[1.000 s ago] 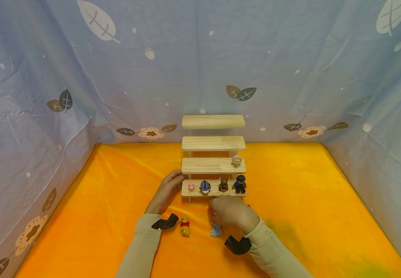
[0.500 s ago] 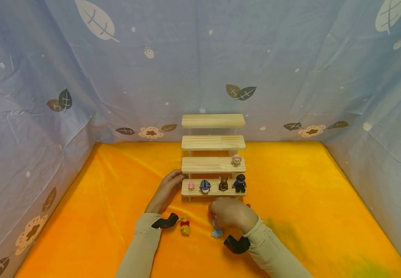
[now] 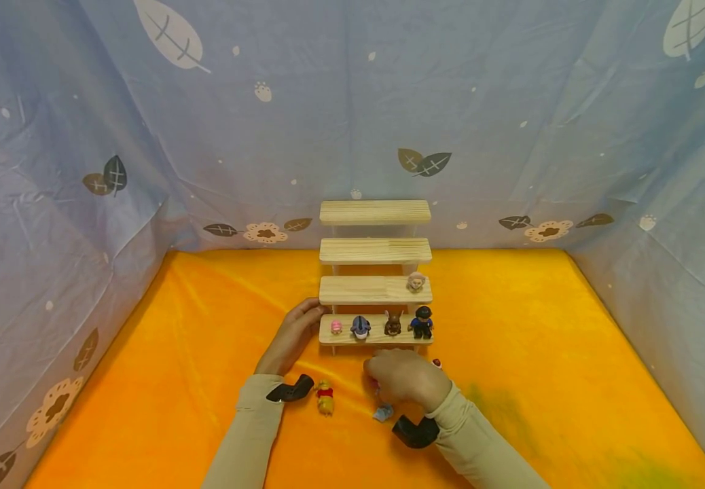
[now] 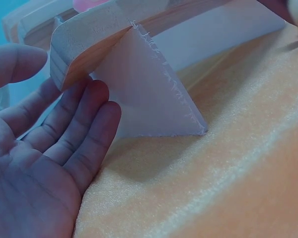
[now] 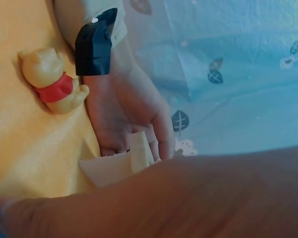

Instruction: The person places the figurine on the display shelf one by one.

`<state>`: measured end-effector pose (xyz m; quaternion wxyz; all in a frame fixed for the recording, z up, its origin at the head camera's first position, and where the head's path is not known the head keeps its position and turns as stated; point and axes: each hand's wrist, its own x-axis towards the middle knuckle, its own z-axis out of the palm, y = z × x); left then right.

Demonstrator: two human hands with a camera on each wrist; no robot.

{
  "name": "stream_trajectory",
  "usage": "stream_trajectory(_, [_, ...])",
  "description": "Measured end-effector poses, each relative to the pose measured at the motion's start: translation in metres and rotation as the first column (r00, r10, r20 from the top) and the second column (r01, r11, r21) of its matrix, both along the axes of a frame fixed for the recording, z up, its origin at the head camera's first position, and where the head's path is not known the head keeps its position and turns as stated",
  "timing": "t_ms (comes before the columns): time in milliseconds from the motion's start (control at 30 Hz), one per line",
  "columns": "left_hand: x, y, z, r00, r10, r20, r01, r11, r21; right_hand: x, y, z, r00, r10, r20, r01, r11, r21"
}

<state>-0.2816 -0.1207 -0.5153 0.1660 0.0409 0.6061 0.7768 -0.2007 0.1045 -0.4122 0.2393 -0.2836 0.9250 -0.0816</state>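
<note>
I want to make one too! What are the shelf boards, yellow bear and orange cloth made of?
The shelf boards look like smooth, pale wood, with grain lines. The bear could be plastic or rubber: smooth, softly shiny. The cloth is probably velvet: it looks fuzzy.

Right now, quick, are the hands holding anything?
Left hand: holding the bottom wooden step by its end.
Right hand: over the light blue toy; its grip is hidden, so I can't tell.

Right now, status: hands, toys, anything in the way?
Left hand at the bottom step's left end. Right hand at blue toy, grip hidden. Yellow bear on orange cloth between the hands, possible obstacle.
</note>
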Motion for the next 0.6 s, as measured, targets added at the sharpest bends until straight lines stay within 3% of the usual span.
stream_trajectory(433, [0.0001,0.0001,0.0004,1.000,0.001,0.014,-0.002,1.000,0.004,-0.0058,0.0050,0.0012,0.987,-0.004,0.160,0.016,0.997,-0.075])
stream_trajectory(600, [0.0002,-0.0001,0.0011,1.000,0.001,0.013,-0.001,1.000,0.001,-0.0073,0.0079,0.0016,0.990,0.020,0.141,-0.006,0.994,-0.105])
